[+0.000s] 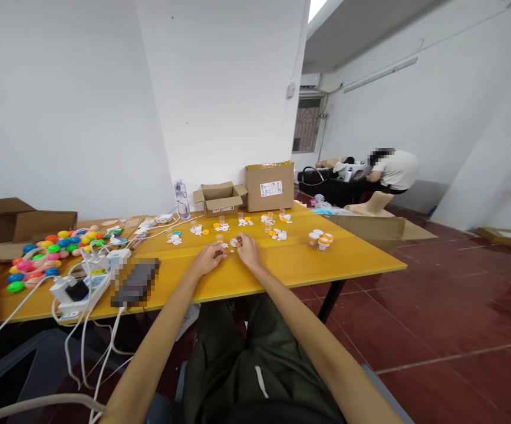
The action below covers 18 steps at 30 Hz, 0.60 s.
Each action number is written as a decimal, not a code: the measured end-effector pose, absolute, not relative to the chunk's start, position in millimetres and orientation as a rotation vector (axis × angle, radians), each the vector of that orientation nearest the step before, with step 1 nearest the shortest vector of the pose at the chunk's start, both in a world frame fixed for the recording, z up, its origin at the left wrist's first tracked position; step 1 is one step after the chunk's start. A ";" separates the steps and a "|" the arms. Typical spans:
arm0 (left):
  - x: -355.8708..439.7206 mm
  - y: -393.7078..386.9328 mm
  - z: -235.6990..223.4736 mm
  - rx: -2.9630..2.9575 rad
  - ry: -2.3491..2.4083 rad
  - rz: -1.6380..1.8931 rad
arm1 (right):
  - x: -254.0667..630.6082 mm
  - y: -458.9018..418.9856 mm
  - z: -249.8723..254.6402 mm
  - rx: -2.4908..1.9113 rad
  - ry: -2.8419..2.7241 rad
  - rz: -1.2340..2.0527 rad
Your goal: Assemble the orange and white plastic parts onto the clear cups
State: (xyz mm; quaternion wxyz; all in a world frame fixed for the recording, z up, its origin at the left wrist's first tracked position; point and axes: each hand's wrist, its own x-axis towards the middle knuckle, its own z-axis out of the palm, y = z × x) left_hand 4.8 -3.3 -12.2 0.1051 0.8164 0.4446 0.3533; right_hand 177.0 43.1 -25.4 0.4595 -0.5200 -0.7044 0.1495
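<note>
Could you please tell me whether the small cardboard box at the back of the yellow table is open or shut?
Open. The small box has its flaps spread outward, beside the taller box.

Both bare forearms reach forward from the bottom edge, converging toward the middle. The left hand (210, 257) lies palm down, knuckles up, fingers curled inward with the tips pinched toward the right. The right hand (247, 248) sits just beside it, a little farther forward, also palm down, fingers bent and drawn together toward the left hand. The two hands' fingertips nearly meet; whether either grips anything cannot be told
</note>
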 end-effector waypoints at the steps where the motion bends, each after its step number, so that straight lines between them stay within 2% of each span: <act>1: 4.7 -3.1 -12.4 2.405 1.311 1.044 | 176.7 41.5 -23.7 -1.293 -1.779 0.326; 9: 5.7 -3.5 -12.3 2.413 1.327 1.022 | 170.8 20.4 -10.0 -1.418 -2.085 0.016; 18: 6.0 -4.7 -11.5 2.445 1.365 0.998 | 171.0 16.3 -3.7 -1.491 -2.007 0.047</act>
